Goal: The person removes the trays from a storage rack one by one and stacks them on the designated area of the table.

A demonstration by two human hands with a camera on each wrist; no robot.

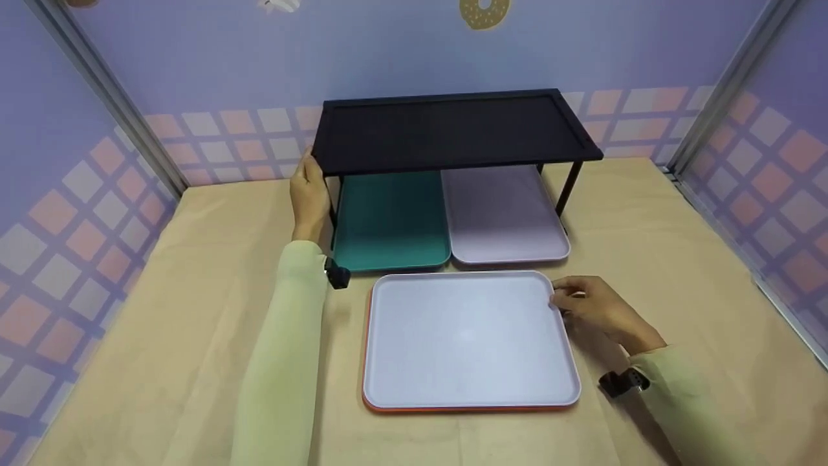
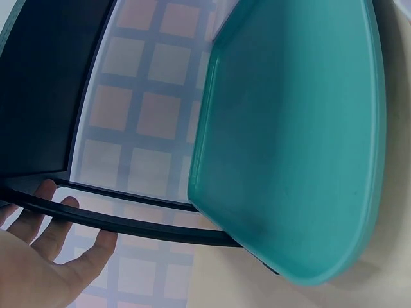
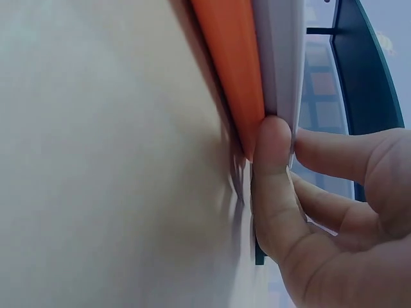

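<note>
Your right hand [image 1: 598, 307] is pinching the right rim of the white tray [image 1: 466, 336] — stacked on an orange tray [image 3: 228, 70] — while your left hand [image 1: 309, 194], fingers straight, is touching the black shelf [image 1: 453, 129] beyond.

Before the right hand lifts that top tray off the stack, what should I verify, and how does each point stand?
1. Right hand has the pale tray at its right edge: ok, thumb and fingers on the rim.
2. Only the pale tray is pinched, not the orange tray beneath: cannot tell, the thumb lies across both edges.
3. Left hand steadies the black shelf: ok, fingers open against its left end.
4. Shelf top is free: ok.
5. Teal tray and lilac tray lie flat under the shelf: ok.
</note>
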